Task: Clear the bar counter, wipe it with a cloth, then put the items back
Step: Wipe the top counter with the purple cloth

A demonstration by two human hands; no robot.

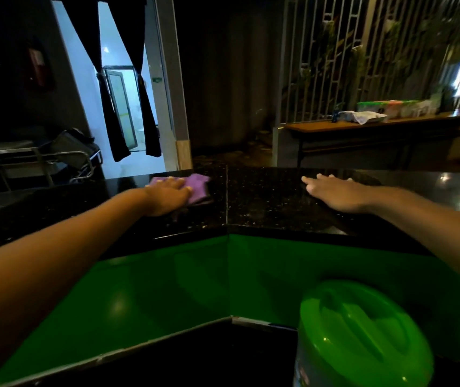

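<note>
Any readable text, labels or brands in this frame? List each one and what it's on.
None can be read.
green-lidded container: print on its side, cut off and too blurred.
colourful packages on the far wooden table: printing too small and blurred.
red wall box: too dark to read.
small green sign past the doorway: too small.
purple cloth and black counter: no text.

We see the bar counter [265, 202] as a black, glossy stone top flecked with pale specks, bending at a corner where a thin seam runs from far to near. Its near face below is bright green. We find the cloth [196, 185] left of that seam, close to the far edge: purple, crumpled flat on the stone, partly covered from the left. The top to the right of the seam reflects small lights.
</note>
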